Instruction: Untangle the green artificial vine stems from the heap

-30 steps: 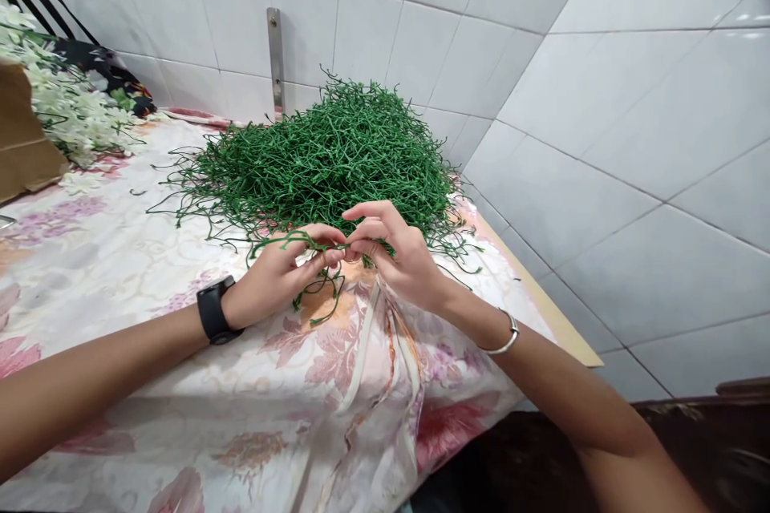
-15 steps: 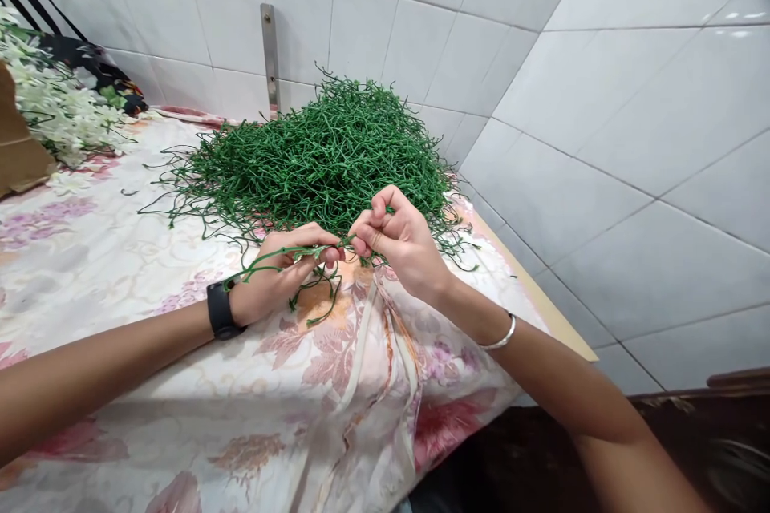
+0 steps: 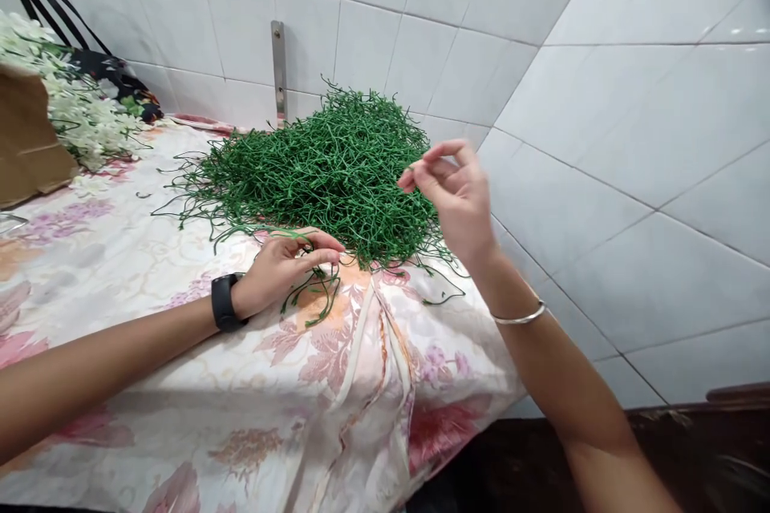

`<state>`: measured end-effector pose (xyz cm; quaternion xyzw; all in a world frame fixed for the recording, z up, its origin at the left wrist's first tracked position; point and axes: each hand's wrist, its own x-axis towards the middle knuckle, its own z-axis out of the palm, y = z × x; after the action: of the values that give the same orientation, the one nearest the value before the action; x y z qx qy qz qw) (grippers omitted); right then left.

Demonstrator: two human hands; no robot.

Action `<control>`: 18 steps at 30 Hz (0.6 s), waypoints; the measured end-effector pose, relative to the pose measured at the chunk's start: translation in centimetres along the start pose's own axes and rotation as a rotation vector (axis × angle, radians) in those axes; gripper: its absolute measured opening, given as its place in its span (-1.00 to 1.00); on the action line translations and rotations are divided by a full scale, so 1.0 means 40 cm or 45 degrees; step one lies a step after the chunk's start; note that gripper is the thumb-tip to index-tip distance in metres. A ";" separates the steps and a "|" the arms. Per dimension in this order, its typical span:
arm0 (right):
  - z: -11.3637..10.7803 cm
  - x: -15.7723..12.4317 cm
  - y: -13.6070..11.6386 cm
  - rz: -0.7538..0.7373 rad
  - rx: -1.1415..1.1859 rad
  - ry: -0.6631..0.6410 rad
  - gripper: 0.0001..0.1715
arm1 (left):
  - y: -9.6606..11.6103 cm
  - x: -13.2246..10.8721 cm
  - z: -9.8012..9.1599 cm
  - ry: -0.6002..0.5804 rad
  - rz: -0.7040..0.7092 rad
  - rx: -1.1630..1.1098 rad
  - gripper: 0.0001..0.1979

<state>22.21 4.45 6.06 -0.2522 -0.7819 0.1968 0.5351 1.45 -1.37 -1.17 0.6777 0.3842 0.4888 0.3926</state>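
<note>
A big heap of thin green plastic stems (image 3: pixel 328 168) lies on a table covered with a floral cloth (image 3: pixel 150 313), against the tiled back wall. My left hand (image 3: pixel 285 266), with a black watch on the wrist, rests on the cloth and grips a small bunch of green stems (image 3: pixel 313 288) at the heap's near edge. My right hand (image 3: pixel 454 196), a silver bangle on its wrist, is raised above the heap's right side with thumb and fingers pinched together; I cannot tell whether a stem is between them.
White artificial flowers (image 3: pixel 72 108) and a brown cardboard piece (image 3: pixel 27 140) lie at the far left, a dark bag (image 3: pixel 102 68) behind them. A metal strip (image 3: pixel 278 68) is fixed to the tiled wall. The tiled right wall (image 3: pixel 631 160) stands close beside the table's edge.
My right hand has left the bunch and risen up and to the right over the heap. My left hand stays on the cloth with the stems.
</note>
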 end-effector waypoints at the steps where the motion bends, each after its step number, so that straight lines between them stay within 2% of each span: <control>1: 0.017 -0.009 0.005 -0.005 -0.035 -0.065 -0.85 | 0.000 0.001 0.000 0.016 -0.020 -0.025 -0.83; 4: 0.054 -0.028 0.016 -0.086 -0.247 -0.198 -0.85 | -0.004 0.003 -0.005 0.031 -0.033 -0.052 -0.82; 9: 0.079 -0.046 0.032 -0.277 -0.616 -0.411 -0.83 | -0.008 0.010 -0.015 0.103 0.003 -0.048 -0.84; 13: 0.099 -0.064 0.014 -0.312 -0.560 -0.423 -0.82 | -0.006 0.013 -0.018 0.154 0.004 -0.073 -0.82; 15: 0.110 -0.073 -0.001 -0.295 -0.533 -0.448 -0.74 | -0.005 0.013 -0.018 0.133 0.009 -0.106 -0.83; 18: 0.121 -0.084 -0.012 -0.344 -0.645 -0.514 -0.73 | -0.005 0.013 -0.016 0.106 0.017 -0.161 -0.84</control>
<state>18.60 1.83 2.16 -0.2274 -0.9222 -0.0301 0.3115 0.91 -0.71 -1.02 0.6331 0.3643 0.5424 0.4151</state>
